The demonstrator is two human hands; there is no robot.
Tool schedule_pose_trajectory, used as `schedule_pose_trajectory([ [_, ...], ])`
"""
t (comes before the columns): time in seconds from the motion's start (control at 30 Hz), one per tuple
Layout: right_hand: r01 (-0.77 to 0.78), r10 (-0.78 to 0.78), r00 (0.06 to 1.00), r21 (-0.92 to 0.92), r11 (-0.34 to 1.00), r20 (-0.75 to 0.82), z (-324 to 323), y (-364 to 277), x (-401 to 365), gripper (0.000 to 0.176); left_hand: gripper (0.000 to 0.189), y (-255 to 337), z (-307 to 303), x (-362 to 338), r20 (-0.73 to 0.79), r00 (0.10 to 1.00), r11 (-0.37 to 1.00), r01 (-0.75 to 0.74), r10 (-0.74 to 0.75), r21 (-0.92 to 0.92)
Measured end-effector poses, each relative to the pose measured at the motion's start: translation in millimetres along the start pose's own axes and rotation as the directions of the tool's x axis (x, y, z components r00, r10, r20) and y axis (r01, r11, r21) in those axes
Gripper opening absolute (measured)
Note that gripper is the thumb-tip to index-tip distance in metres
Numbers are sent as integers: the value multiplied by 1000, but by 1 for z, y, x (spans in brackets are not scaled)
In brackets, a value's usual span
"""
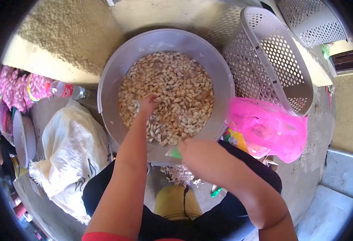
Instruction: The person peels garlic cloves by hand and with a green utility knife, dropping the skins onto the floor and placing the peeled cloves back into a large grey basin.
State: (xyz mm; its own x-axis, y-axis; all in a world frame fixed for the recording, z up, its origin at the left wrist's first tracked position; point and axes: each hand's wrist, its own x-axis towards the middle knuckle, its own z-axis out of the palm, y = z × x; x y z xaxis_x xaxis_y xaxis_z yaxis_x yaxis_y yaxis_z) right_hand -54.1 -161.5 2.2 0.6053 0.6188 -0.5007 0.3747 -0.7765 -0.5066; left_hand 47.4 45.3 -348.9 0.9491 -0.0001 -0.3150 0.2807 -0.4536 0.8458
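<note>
A large grey plastic basin (pixel 106 76) holds many peeled garlic cloves (pixel 176 94), apparently in water. My left hand (pixel 148 104) reaches in over its left-middle part. Its fingers are curled together, with a pale clove at their tips; part of the grip is hidden. Near the basin's front rim, my right hand (pixel 192 149) is closed around a small knife (pixel 175 153) with a green handle. The short blade points left, and most of the handle is covered by the hand.
Grey perforated baskets (pixel 270 60) stand at the right, above a pink plastic bag (pixel 268 128). To the left are a white woven sack (pixel 74 140), a plastic bottle (pixel 68 90) and pink net bags (pixel 20 88). Peelings (pixel 180 175) and a yellow container (pixel 176 201) lie between my legs.
</note>
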Motion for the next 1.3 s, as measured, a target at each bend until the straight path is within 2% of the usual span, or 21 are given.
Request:
schedule_pose_trajectory([
  [0.1, 34, -34, 999, -11, 999, 19, 0, -10, -2, 16, 42, 29, -6, -5, 152, 987, 969, -80, 45, 233],
  [0.2, 93, -94, 995, 16, 996, 30, -6, -15, -6, 17, 51, 26, -2, 1, 242, 964, 811, -231, 114, 537],
  [0.3, 95, -96, 994, 23, 995, 58, -10, -17, -6, 18, 52, 34, 0, 5, 285, 944, 838, -16, -167, 545],
  [0.4, 85, -86, 993, 19, 996, 80, -11, -18, -6, 20, 48, 23, 7, 4, 187, 978, 841, -21, -95, 541],
  [0.5, 99, -100, 993, 12, 995, 70, -9, -18, -7, 20, 43, 19, 6, 5, 198, 978, 830, -59, -63, 555],
  [0.57, 115, -115, 992, 1, 993, 47, -4, -17, -7, 19, 40, -45, 25, 28, 114, 990, 952, 49, -88, 304],
  [0.6, 106, -106, 993, 7, 994, 51, -5, -18, -7, 19, 39, -45, 26, 30, 76, 991, 982, 95, -108, 163],
  [0.67, 89, -90, 994, 19, 996, 56, -7, -19, -7, 19, 40, -47, 22, 26, 69, 966, 964, 253, -248, -76],
  [0.7, 87, -88, 996, 26, 996, 32, -6, -18, -7, 19, 41, -33, 15, 17, 79, 945, 925, 326, -316, -195],
  [0.8, 66, -65, 998, 36, 997, -28, -3, -14, -5, 19, 43, 30, -20, -17, 243, 885, 845, 457, -398, -278],
  [0.87, 11, -9, 998, 33, 999, -57, -10, -11, -5, 20, 42, 51, -24, -29, 204, 917, 836, 397, -344, -378],
  [0.9, -63, 66, 992, 31, 998, -108, -12, -7, -4, 20, 42, 62, -25, -33, 184, 931, 829, 364, -315, -425],
  [0.97, -210, 215, 955, 46, 977, -205, -16, 1, -2, 20, 39, 95, -30, -48, 202, 960, 803, 272, -192, -530],
  [1.0, -229, 240, 940, 70, 971, -244, -21, 4, 0, 18, 37, 115, -35, -57, 202, 971, 782, 224, -128, -581],
  [1.07, -268, 292, 901, 117, 956, -320, -32, 9, 1, 15, 36, 167, -43, -77, 228, 971, 811, 188, -69, -554],
  [1.2, -161, 339, 806, 371, 914, -486, -47, 12, -2, 24, 37, 249, -69, -114, 348, 931, 798, 125, 111, -589],
  [1.27, -53, 369, 716, 482, 875, -592, -52, 16, 0, 29, 35, 286, -85, -135, 409, 901, 868, 84, 143, -489],
  [1.3, 1, 347, 727, 506, 862, -592, -53, 18, 3, 31, 35, 301, -93, -146, 439, 885, 897, 61, 154, -438],
])
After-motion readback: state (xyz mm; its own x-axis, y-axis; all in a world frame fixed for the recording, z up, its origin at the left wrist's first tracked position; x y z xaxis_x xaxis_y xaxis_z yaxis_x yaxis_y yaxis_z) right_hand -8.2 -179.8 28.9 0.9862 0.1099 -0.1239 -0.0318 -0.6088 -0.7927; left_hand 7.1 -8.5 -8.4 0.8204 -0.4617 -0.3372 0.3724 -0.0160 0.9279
